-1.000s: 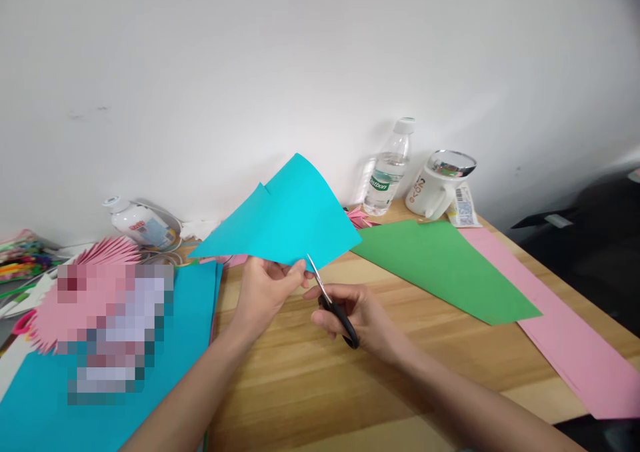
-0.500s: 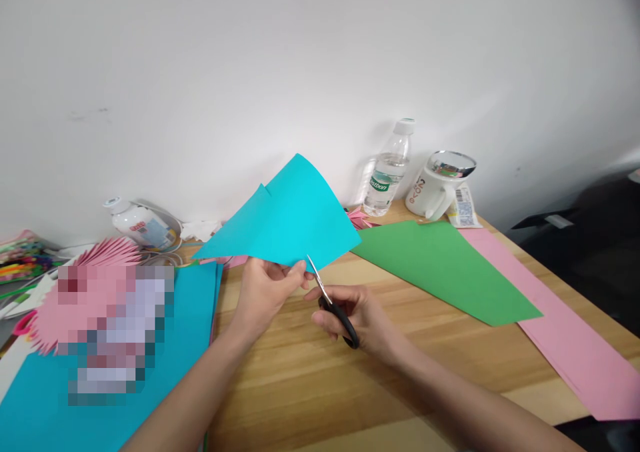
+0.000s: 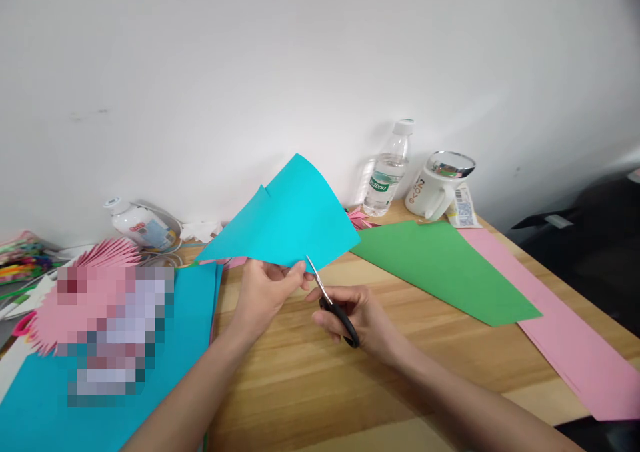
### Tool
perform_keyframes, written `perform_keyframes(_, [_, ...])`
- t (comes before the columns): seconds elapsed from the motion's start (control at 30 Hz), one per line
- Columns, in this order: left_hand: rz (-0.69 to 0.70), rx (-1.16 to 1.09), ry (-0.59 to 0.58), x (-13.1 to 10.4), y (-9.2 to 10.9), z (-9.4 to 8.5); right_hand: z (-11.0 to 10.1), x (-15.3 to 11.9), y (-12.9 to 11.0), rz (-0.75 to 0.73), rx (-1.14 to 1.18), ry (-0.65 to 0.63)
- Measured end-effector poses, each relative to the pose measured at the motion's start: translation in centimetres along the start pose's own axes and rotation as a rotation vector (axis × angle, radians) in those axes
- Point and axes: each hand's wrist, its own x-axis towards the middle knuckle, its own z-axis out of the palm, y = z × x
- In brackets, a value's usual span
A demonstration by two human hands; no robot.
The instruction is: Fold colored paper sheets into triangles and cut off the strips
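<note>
A sheet of bright blue paper (image 3: 290,219) is held up over the table, curved, with a small notch in its upper left edge. My left hand (image 3: 267,292) pinches its lower edge between thumb and fingers. In my right hand (image 3: 353,312) is a pair of scissors (image 3: 321,281) with black handles; my fingers are closed round the handles. The blades point up and left and lie at the paper's lower edge, just right of my left thumb. Whether the blades are fully closed is hard to tell.
On the wooden table (image 3: 320,399), green paper (image 3: 450,272) and pink paper (image 3: 575,345) lie to the right. A water bottle (image 3: 387,172) and white mug (image 3: 431,189) stand behind. Leftward are blue sheets (image 3: 185,345), a pink pleated paper piece (image 3: 95,292), a white bottle (image 3: 140,224) and a blurred-out item.
Almost nothing differs. The blue sheet's left corner has shifted very slightly to the right and down; both hands and the scissors keep their places.
</note>
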Motion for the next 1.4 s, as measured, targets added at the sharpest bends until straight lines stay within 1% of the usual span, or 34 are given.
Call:
perform_keyframes(0.17, [-0.018,-0.024,-0.010,0.0,-0.1,0.0,0.0,0.0,0.4,0.011,0.002,0.006])
perform_keyframes(0.3, [-0.024,-0.038,-0.036,-0.1,-0.1,0.0,0.3,0.1,0.2,0.006,0.031,0.010])
perform_keyframes(0.47, [-0.029,-0.097,-0.055,0.0,-0.3,0.1,0.0,0.1,-0.4,0.000,0.043,-0.054])
perform_keyframes(0.57, [0.043,-0.245,0.007,0.3,-0.6,0.2,-0.6,0.1,-0.7,0.078,0.094,-0.187])
perform_keyframes(0.67, [0.051,-0.377,0.073,0.7,-0.6,0.2,-1.2,0.0,-0.8,0.151,0.281,-0.369])
perform_keyframes(0.73, [0.017,-0.362,0.090,0.8,-0.6,0.3,-1.5,0.0,-0.5,0.157,0.447,-0.498])
perform_keyframes(0.8, [-0.023,-0.287,0.069,0.7,-0.7,0.5,-1.8,0.0,0.0,0.144,0.580,-0.621])
perform_keyframes(0.83, [-0.050,-0.250,0.039,0.6,-0.8,0.7,-2.0,0.0,0.3,0.136,0.619,-0.673])
perform_keyframes(0.87, [-0.079,-0.220,-0.020,0.4,-0.9,0.9,-2.2,0.1,0.6,0.123,0.643,-0.711])
perform_keyframes(0.9, [-0.109,-0.198,-0.114,0.1,-1.0,1.0,-2.3,0.1,0.9,0.110,0.654,-0.731])
perform_keyframes(0.93, [-0.139,-0.181,-0.243,-0.1,-1.0,1.0,-2.5,0.1,1.1,0.101,0.656,-0.737])
perform_keyframes(1.03, [-0.207,-0.106,-0.707,-0.8,-0.7,0.7,-2.5,0.1,1.3,0.077,0.644,-0.712])
perform_keyframes(1.07, [-0.219,-0.077,-0.802,-0.9,-0.6,0.4,-2.4,0.1,1.2,0.068,0.642,-0.707])
perform_keyframes(1.1, [-0.221,-0.059,-0.818,-0.9,-0.3,0.1,-2.3,0.1,1.1,0.059,0.642,-0.713])
perform_keyframes(1.13, [-0.207,-0.063,-0.758,-0.8,-0.1,-0.2,-2.1,0.0,0.9,0.049,0.643,-0.726])
perform_keyframes(1.17, [-0.176,-0.096,-0.635,-0.7,0.2,-0.4,-1.9,0.0,0.7,0.042,0.643,-0.735])
perform_keyframes(1.23, [-0.092,-0.230,-0.356,-0.4,0.6,-0.8,-1.7,-0.1,0.5,0.049,0.641,-0.741])
perform_keyframes(1.27, [-0.055,-0.297,-0.263,-0.3,0.9,-0.9,-1.6,-0.2,0.4,0.062,0.639,-0.739])
perform_keyframes(1.3, [-0.024,-0.341,-0.222,-0.2,1.1,-0.9,-1.5,-0.2,0.4,0.080,0.639,-0.739])
perform_keyframes(1.33, [-0.004,-0.349,-0.226,-0.3,1.2,-0.9,-1.5,-0.2,0.4,0.100,0.644,-0.748])
perform_keyframes(1.4, [0.017,-0.279,-0.305,-0.6,1.5,-0.9,-1.5,-0.2,0.4,0.139,0.657,-0.783])
